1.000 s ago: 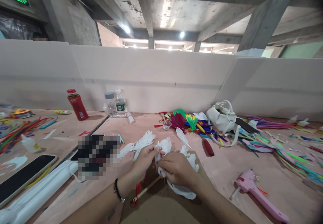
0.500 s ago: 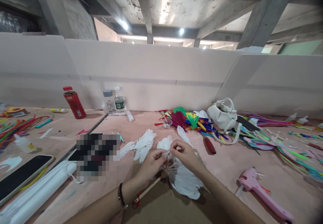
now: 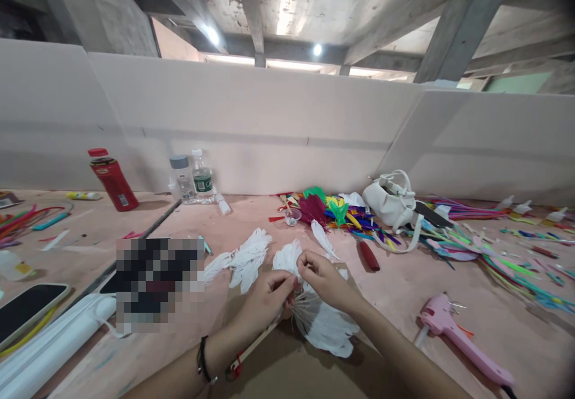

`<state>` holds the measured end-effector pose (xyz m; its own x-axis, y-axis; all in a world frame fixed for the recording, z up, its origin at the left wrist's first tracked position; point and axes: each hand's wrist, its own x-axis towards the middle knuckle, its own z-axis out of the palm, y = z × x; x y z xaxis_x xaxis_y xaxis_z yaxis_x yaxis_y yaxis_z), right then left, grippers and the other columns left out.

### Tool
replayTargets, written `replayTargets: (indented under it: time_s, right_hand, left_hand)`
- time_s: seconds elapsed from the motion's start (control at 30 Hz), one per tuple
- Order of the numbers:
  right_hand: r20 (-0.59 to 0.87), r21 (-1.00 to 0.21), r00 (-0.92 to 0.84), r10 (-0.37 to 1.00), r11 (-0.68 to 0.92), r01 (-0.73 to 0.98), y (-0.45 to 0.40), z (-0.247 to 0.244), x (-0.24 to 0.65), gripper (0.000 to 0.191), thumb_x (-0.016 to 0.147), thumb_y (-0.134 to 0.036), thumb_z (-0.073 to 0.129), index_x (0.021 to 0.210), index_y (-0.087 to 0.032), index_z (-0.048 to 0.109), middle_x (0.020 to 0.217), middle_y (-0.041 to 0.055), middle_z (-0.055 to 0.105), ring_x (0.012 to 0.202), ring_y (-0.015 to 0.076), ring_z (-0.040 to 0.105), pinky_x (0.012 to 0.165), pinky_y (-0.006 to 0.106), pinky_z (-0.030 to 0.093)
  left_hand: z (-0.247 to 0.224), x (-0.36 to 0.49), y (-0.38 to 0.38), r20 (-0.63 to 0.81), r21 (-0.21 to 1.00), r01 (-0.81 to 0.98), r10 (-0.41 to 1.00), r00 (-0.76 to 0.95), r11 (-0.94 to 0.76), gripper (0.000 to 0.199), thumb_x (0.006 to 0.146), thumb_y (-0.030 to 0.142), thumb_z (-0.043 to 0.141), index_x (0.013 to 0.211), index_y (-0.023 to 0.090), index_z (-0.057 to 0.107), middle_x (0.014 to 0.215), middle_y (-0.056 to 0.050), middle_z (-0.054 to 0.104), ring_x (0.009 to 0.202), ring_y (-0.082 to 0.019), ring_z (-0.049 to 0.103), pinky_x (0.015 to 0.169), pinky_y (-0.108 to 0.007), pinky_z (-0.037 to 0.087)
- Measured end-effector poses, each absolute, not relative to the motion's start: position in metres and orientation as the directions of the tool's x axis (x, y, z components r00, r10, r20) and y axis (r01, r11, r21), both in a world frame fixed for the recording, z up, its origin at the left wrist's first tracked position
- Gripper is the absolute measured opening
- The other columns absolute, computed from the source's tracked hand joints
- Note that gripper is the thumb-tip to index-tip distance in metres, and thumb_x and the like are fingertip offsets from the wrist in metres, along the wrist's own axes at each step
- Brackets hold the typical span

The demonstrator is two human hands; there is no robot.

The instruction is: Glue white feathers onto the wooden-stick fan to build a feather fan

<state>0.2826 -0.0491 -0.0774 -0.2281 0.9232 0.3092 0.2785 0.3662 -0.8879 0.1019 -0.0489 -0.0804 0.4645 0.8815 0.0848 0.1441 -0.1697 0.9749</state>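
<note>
A white feather fan [image 3: 327,327] with thin ribs and a wooden handle [image 3: 258,343] lies over a brown board [image 3: 269,381]. A red cord is tied near the handle's lower end. My left hand [image 3: 269,294] is closed at the gathered ribs, its thumb and fingers pinched on the fan. Right beside it, my right hand [image 3: 326,278] pinches with thumb and forefinger, the fingertips of both hands nearly meeting. Whatever lies in the right pinch is too small to make out. Just beyond the hands are loose white feathers [image 3: 251,258].
To the right rests a pink glue gun [image 3: 462,339]. Further back are a dark red object [image 3: 369,256], coloured feathers [image 3: 314,210] and a white handbag [image 3: 390,201]. Bottles [image 3: 112,180] stand along the white partition [image 3: 251,123]. A phone [image 3: 33,312] lies at left.
The view has shifted slightly, so most things sit a little further left. Both hands stay at the fan, with the left thumb and fingers now closer to the right fingertips.
</note>
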Motion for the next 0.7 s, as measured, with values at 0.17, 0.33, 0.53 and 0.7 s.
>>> replayTargets:
  time_s: [0.17,0.33,0.53,0.7]
  right_hand:
    - [0.318,-0.850,-0.212,0.924,0.377,0.367,-0.044,-0.071,0.284,0.011,0.090,-0.024,0.050,0.079,-0.022,0.054,0.075,-0.0006,0.058,0.068,0.0161,0.055,0.061,0.027,0.044]
    - [0.305,-0.718,-0.214,0.928,0.372,0.589,-0.076,-0.040,0.324,0.010,0.090,-0.029,0.063,0.092,-0.024,0.072,0.096,0.0057,0.073,0.087,0.0229,0.066,0.074,0.033,0.049]
    - [0.351,-0.572,0.391,0.851,-0.136,0.809,-0.179,-0.095,0.486,0.040,0.066,-0.056,0.078,0.095,-0.028,0.075,0.103,0.0214,0.075,0.091,0.0365,0.072,0.077,0.050,0.051]
    - [0.184,-0.582,0.575,0.797,-0.383,0.717,-0.222,-0.172,0.571,0.026,0.051,-0.054,0.084,0.063,-0.035,0.070,0.052,0.0143,0.058,0.044,0.0273,0.061,0.053,0.046,0.036]
  left_hand:
    - [-0.080,0.103,-0.054,0.030,0.987,0.123,0.882,0.470,-0.099,0.033,0.090,0.045,0.050,0.069,0.020,0.057,0.064,0.001,0.057,0.055,-0.015,0.056,0.054,-0.026,0.041]
    - [-0.084,0.102,-0.054,-0.022,0.988,0.145,0.882,0.471,-0.053,0.036,0.090,0.054,0.052,0.075,0.021,0.055,0.065,0.001,0.059,0.051,-0.014,0.055,0.048,-0.024,0.038]
    - [-0.083,0.103,-0.057,-0.086,0.974,0.223,0.859,0.504,-0.033,0.034,0.089,0.051,0.052,0.073,0.021,0.052,0.059,0.002,0.058,0.048,-0.012,0.052,0.047,-0.024,0.034]
    - [-0.089,0.110,-0.066,-0.126,0.989,0.140,0.809,0.575,0.055,0.043,0.087,0.062,0.056,0.078,0.021,0.054,0.064,0.002,0.060,0.050,-0.012,0.052,0.049,-0.024,0.034]
